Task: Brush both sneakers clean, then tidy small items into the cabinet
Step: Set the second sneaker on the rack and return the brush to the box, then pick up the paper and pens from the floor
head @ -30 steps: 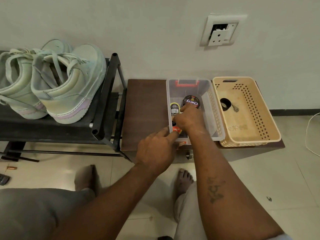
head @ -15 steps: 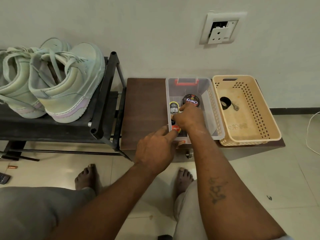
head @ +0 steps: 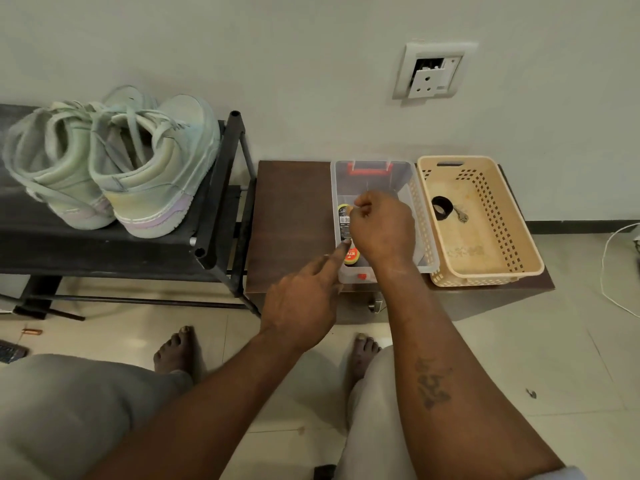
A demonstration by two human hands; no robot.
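- Steadying things is the left hand (head: pixel 301 303), nearest to me. Its forefinger is stretched onto the near left wall of the clear plastic storage box (head: pixel 414 188), the other fingers are folded, and it grips nothing that I can see.
- Just past that fingertip, a small round red-and-yellow polish tin (head: pixel 350 256) lies inside the box at its near end. A yellow-rimmed black tin with a barcode label (head: pixel 344 216) lies beyond it along the left wall.
- The right hand (head: pixel 381 226) hangs over the middle of the box with fingers curled and thumb and forefinger drawn together. Whether it pinches something small I cannot tell.
- I judge the step in hand to be sorting the small items. To do it well, the left finger should press down so the light box cannot slide, and the right hand should lift straight up over the rim rather than drag across it.
- The box sits on the dark brown wooden cabinet top (head: pixel 291 216) with its near end close to the front edge, so a tug toward the person could tip it off.
- Hard against its right side stands the beige perforated plastic basket (head: pixel 533 268), holding a black ring (head: pixel 442 207) and a small metal key (head: pixel 460 214). There is no room to shift that way.
- The open room is on the left, a stretch of cabinet top between the box and the black metal shoe rack (head: pixel 221 188). On the rack the two pale green sneakers (head: pixel 152 174) stand side by side, well apart from both hands.
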